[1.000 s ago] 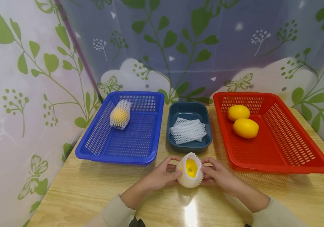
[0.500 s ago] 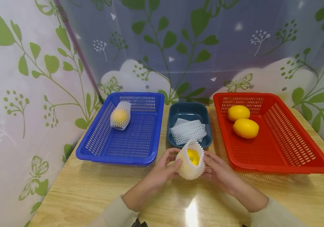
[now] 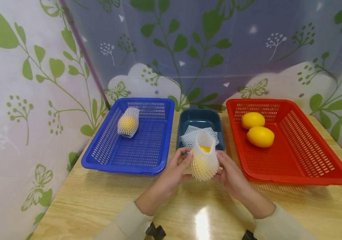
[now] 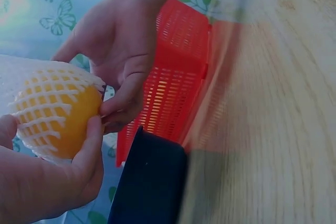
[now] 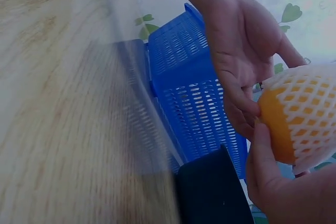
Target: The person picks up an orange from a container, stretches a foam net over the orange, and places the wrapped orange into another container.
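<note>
Between both hands, above the table's front half, is a yellow lemon (image 4: 84, 124) in a white foam net sleeve (image 3: 202, 166). My left hand (image 3: 172, 171) grips it from the left, thumb on the net. From the right my right hand (image 3: 232, 171) holds it, thumb high on the sleeve's side. The sleeve's open mouth faces up and shows a patch of yellow inside. In both wrist views the lemon's lower end is bare of net, and fingertips of both hands meet under it.
Behind the hands stands a dark teal tray (image 3: 200, 114) with flat white foam nets (image 3: 188, 135). At left, a blue basket (image 3: 142, 148) holds one netted lemon (image 3: 128, 125). A red basket (image 3: 284, 156) at right holds two bare lemons (image 3: 260, 136). A patterned curtain hangs behind.
Both hands have raised the netted lemon and moved it away from me, toward the teal tray. The sleeve has tipped upright and more of it stands above the lemon.
</note>
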`<state>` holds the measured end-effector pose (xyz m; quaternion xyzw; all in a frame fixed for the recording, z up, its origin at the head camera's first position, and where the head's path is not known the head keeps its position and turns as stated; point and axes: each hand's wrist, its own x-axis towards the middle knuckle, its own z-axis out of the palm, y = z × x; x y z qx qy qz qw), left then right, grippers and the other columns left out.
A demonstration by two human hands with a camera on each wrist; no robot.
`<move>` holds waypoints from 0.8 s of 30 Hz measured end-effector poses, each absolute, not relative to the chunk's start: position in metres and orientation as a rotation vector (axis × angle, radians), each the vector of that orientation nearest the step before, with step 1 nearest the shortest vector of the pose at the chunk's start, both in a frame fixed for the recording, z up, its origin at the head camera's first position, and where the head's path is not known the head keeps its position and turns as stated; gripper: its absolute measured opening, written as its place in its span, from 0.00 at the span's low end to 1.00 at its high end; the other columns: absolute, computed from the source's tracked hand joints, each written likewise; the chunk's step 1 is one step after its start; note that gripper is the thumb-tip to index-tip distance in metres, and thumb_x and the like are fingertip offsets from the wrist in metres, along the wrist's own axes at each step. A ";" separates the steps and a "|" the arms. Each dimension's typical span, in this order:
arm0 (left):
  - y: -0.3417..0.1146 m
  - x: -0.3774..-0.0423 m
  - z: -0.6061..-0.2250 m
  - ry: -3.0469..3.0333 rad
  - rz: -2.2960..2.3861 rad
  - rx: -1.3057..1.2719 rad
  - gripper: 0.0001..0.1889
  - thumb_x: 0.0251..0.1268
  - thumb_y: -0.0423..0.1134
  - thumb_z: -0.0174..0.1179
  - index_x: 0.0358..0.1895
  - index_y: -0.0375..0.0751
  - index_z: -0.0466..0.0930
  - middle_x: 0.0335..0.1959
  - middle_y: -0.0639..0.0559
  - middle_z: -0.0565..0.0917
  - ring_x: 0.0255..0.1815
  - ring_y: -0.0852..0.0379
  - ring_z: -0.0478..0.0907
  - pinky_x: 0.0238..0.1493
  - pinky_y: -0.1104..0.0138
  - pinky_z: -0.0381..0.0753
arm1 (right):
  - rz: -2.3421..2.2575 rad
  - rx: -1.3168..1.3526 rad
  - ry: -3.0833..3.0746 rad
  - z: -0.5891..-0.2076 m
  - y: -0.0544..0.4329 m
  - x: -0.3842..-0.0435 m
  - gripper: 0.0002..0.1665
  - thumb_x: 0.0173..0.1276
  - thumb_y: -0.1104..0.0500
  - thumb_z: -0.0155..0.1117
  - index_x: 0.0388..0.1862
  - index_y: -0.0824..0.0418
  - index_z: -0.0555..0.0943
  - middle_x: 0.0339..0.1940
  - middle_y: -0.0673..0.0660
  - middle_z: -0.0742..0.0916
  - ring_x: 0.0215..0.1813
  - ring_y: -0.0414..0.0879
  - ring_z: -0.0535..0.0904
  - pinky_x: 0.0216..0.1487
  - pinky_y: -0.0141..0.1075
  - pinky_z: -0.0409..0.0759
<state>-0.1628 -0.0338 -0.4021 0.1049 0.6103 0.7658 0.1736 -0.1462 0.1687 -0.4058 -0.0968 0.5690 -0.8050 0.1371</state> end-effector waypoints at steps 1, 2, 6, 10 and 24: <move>-0.033 -0.164 -0.402 1.727 2.178 0.289 0.18 0.77 0.43 0.48 0.63 0.40 0.62 0.58 0.39 0.71 0.53 0.52 0.73 0.51 0.48 0.80 | -2.331 -0.291 1.643 -0.405 0.169 -0.147 0.13 0.81 0.48 0.39 0.52 0.45 0.71 0.43 0.46 0.81 0.41 0.42 0.82 0.46 0.34 0.82; -0.033 -0.164 -0.401 1.719 2.183 0.282 0.18 0.78 0.42 0.47 0.63 0.40 0.62 0.58 0.39 0.71 0.53 0.52 0.73 0.51 0.49 0.80 | -2.334 -0.298 1.638 -0.405 0.169 -0.147 0.12 0.81 0.48 0.39 0.52 0.45 0.71 0.43 0.46 0.81 0.40 0.42 0.82 0.46 0.34 0.82; -0.034 -0.165 -0.399 1.676 2.190 0.272 0.17 0.79 0.41 0.45 0.63 0.40 0.61 0.54 0.41 0.71 0.51 0.53 0.74 0.50 0.51 0.81 | -2.338 -0.295 1.630 -0.404 0.170 -0.148 0.13 0.81 0.50 0.38 0.52 0.46 0.72 0.44 0.46 0.81 0.41 0.43 0.82 0.47 0.35 0.82; -0.035 -0.164 -0.397 1.628 2.188 0.276 0.17 0.79 0.44 0.43 0.63 0.42 0.60 0.53 0.44 0.72 0.51 0.53 0.76 0.48 0.55 0.81 | -2.347 -0.275 1.630 -0.404 0.171 -0.148 0.15 0.81 0.52 0.38 0.53 0.45 0.73 0.46 0.47 0.80 0.42 0.44 0.83 0.48 0.36 0.82; -0.037 -0.165 -0.398 1.618 2.171 0.275 0.17 0.78 0.45 0.46 0.62 0.44 0.61 0.53 0.44 0.72 0.51 0.51 0.76 0.53 0.50 0.79 | -2.311 -0.286 1.616 -0.403 0.172 -0.146 0.16 0.81 0.49 0.35 0.56 0.46 0.71 0.47 0.49 0.80 0.46 0.46 0.82 0.51 0.37 0.81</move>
